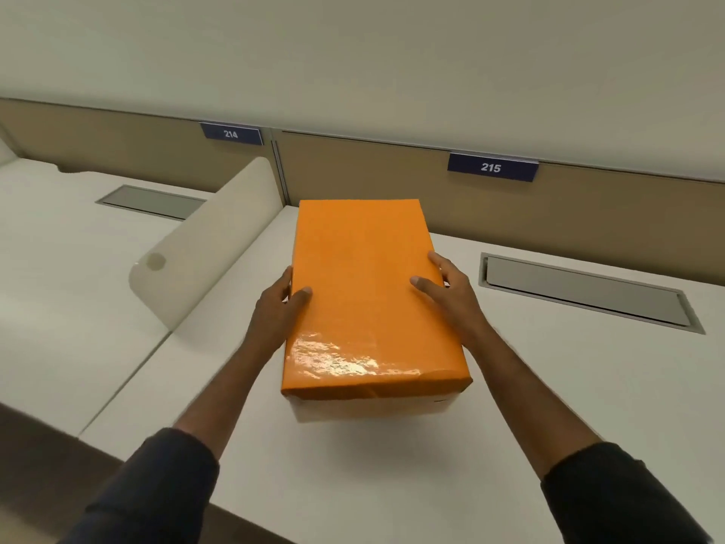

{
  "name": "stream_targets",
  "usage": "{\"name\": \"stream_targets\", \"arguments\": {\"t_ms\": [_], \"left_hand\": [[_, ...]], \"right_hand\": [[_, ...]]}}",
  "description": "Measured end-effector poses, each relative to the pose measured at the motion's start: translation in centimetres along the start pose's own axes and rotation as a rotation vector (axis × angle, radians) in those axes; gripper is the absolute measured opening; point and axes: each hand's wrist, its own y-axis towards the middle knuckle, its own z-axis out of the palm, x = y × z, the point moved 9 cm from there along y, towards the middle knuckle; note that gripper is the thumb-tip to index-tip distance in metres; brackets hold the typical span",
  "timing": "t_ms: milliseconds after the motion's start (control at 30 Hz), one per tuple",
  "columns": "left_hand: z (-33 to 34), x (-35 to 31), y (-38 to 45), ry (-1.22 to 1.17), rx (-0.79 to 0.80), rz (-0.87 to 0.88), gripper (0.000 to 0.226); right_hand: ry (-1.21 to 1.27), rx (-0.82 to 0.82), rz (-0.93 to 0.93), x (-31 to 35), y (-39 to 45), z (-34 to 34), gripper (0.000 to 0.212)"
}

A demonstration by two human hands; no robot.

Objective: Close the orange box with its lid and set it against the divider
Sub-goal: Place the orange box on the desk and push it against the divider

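Orange and glossy, the lid (365,292) sits fully down on the orange box (372,402), whose pale lower wall shows only along the near end. Take the curved white divider (204,245) as your landmark: the box rests lengthwise on the white desk (510,406) just to the right of it, near but with a strip of desk showing between them. Your left hand (280,308) clasps the box's side facing the divider, thumb laid on the lid, fingers curled down the wall. Your right hand (447,288) clasps the far side from the divider, thumb and forefinger resting on top. Beyond the divider's far end, the back panel carries the label 215 (492,167).
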Motion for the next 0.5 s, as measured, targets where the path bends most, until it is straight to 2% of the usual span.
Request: {"name": "stream_targets", "arguments": {"t_ms": [100, 267, 400, 500], "left_hand": [[-2.6, 1.8, 3.6, -0.009, 0.037, 0.013, 0.051], [-5.2, 5.2, 8.2, -0.045, 0.076, -0.033, 0.071], [-6.1, 6.8, 9.9, -0.078, 0.084, -0.008, 0.050], [-6.1, 8.6, 10.6, -0.089, 0.081, -0.015, 0.043]], "right_hand": [[0.017, -0.053, 0.027, 0.1, 1.0, 3.6, 0.072], [0.054, -0.126, 0.075, -0.2, 2.6, 7.7, 0.070], [0.032, -0.149, 0.101, -0.8, 3.5, 10.0, 0.068], [0.016, -0.137, 0.119, -1.6, 4.0, 11.3, 0.068]]}}
